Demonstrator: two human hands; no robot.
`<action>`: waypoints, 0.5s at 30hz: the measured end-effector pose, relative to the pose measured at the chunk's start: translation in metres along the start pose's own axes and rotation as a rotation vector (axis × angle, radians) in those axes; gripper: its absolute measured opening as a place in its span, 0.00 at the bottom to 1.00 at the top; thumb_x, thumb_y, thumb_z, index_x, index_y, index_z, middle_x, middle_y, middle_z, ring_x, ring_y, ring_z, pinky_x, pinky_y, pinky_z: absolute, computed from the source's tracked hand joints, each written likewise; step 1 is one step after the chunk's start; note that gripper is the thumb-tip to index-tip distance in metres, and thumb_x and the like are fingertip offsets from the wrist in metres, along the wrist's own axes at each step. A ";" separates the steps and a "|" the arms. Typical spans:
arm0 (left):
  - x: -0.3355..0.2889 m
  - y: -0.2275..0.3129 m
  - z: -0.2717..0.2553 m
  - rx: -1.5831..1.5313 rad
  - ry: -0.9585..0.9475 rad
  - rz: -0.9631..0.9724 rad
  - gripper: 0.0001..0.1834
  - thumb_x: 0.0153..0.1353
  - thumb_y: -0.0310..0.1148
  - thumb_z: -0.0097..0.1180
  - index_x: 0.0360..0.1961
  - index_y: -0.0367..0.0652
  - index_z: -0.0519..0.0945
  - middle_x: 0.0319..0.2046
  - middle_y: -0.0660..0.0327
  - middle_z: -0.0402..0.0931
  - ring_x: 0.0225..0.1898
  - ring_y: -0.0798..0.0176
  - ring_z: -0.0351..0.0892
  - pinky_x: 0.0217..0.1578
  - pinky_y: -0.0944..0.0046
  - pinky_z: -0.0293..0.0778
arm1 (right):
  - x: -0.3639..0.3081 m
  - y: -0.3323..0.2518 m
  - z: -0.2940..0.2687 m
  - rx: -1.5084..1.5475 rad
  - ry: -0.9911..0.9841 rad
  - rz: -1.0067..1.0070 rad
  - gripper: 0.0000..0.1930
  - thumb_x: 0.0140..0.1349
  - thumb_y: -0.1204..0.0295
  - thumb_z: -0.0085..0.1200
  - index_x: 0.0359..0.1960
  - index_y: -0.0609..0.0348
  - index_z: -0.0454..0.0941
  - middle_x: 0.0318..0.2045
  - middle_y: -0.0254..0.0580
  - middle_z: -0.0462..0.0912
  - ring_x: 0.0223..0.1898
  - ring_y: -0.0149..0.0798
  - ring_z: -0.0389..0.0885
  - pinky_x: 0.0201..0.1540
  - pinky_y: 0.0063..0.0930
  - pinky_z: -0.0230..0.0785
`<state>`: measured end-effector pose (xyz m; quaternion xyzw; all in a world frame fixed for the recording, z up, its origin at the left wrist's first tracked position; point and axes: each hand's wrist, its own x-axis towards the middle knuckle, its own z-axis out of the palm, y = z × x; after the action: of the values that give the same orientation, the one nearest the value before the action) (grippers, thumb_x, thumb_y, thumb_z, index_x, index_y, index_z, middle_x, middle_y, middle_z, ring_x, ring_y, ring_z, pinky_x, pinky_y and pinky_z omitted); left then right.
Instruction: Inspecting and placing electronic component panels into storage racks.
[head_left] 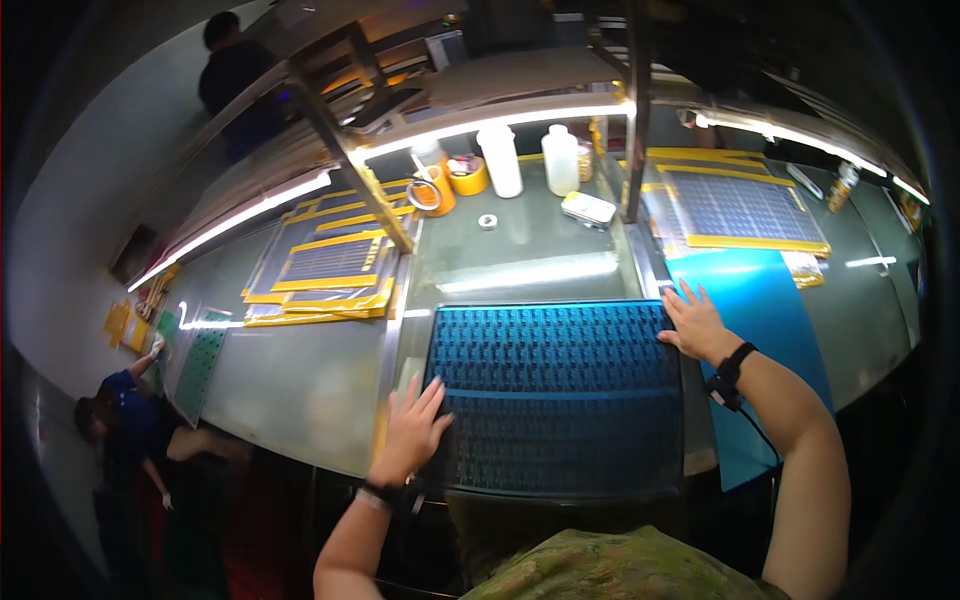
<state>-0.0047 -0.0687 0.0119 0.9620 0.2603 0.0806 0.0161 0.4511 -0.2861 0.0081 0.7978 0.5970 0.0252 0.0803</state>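
In front of me on the glass-topped table lies a dark rectangular panel (560,395), patterned with rows of small blue shapes, with a plain blue strip across its middle. My left hand (412,428) rests at the panel's left edge, fingers stretched out and apart. At the upper right corner, my right hand (695,322) spreads its fingers, partly over a smooth bright blue sheet (755,330) that lies to the right of the panel. Neither hand grips anything. A black band with a cable is on my right wrist.
Yellow-taped patterned films (335,265) are stacked on the left, more taped films (745,210) on the right. Behind the panel stand white bottles (500,160), tape rolls (467,177) and a small box (588,209). Metal posts (637,110) hold a lit shelf. A co-worker (130,410) works far left.
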 end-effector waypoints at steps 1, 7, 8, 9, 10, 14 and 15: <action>0.030 -0.008 0.008 -0.022 0.014 -0.009 0.29 0.60 0.46 0.52 0.58 0.42 0.68 0.62 0.59 0.62 0.67 0.47 0.51 0.60 0.35 0.50 | -0.001 0.001 0.000 -0.019 0.022 -0.002 0.36 0.59 0.45 0.46 0.61 0.60 0.62 0.65 0.43 0.58 0.68 0.50 0.49 0.66 0.52 0.44; 0.130 -0.046 0.042 0.070 -0.031 -0.238 0.36 0.61 0.58 0.42 0.62 0.43 0.64 0.65 0.60 0.57 0.69 0.53 0.46 0.63 0.37 0.44 | -0.007 -0.008 0.002 0.050 0.036 0.015 0.36 0.60 0.46 0.45 0.62 0.61 0.62 0.65 0.43 0.58 0.68 0.51 0.50 0.66 0.52 0.44; 0.136 -0.044 0.040 0.069 -0.038 -0.228 0.36 0.61 0.58 0.42 0.62 0.43 0.64 0.65 0.60 0.57 0.69 0.53 0.46 0.63 0.37 0.44 | -0.010 -0.008 0.000 0.096 0.019 0.028 0.36 0.60 0.48 0.47 0.62 0.61 0.61 0.66 0.44 0.57 0.68 0.53 0.50 0.66 0.53 0.45; 0.140 -0.043 0.039 0.100 -0.071 -0.250 0.36 0.62 0.58 0.41 0.63 0.44 0.62 0.66 0.60 0.55 0.70 0.53 0.44 0.63 0.38 0.43 | -0.009 -0.007 0.000 0.101 0.012 0.037 0.36 0.60 0.48 0.47 0.62 0.61 0.61 0.66 0.44 0.57 0.68 0.53 0.50 0.66 0.53 0.45; 0.142 -0.038 0.038 0.130 -0.107 -0.269 0.36 0.62 0.58 0.40 0.64 0.44 0.60 0.67 0.60 0.53 0.70 0.54 0.43 0.64 0.38 0.42 | -0.010 -0.005 -0.003 0.105 0.031 0.035 0.35 0.60 0.48 0.47 0.62 0.61 0.61 0.66 0.44 0.56 0.67 0.53 0.50 0.66 0.53 0.45; 0.142 -0.029 0.049 -0.030 -0.132 -0.390 0.38 0.64 0.58 0.37 0.68 0.46 0.51 0.70 0.61 0.42 0.71 0.55 0.38 0.65 0.38 0.39 | -0.015 -0.008 -0.005 0.140 0.021 0.110 0.35 0.62 0.49 0.44 0.63 0.60 0.59 0.67 0.44 0.54 0.68 0.54 0.48 0.66 0.53 0.43; 0.143 -0.033 0.056 -0.009 -0.133 -0.377 0.39 0.64 0.58 0.36 0.68 0.45 0.50 0.70 0.60 0.41 0.71 0.56 0.38 0.64 0.37 0.39 | -0.022 -0.012 -0.001 0.135 0.038 0.150 0.35 0.62 0.49 0.43 0.64 0.59 0.58 0.68 0.42 0.53 0.68 0.53 0.47 0.66 0.53 0.42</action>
<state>0.1099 0.0328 -0.0248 0.8993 0.4339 0.0134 0.0526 0.4336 -0.3041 0.0086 0.8432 0.5374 0.0059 0.0130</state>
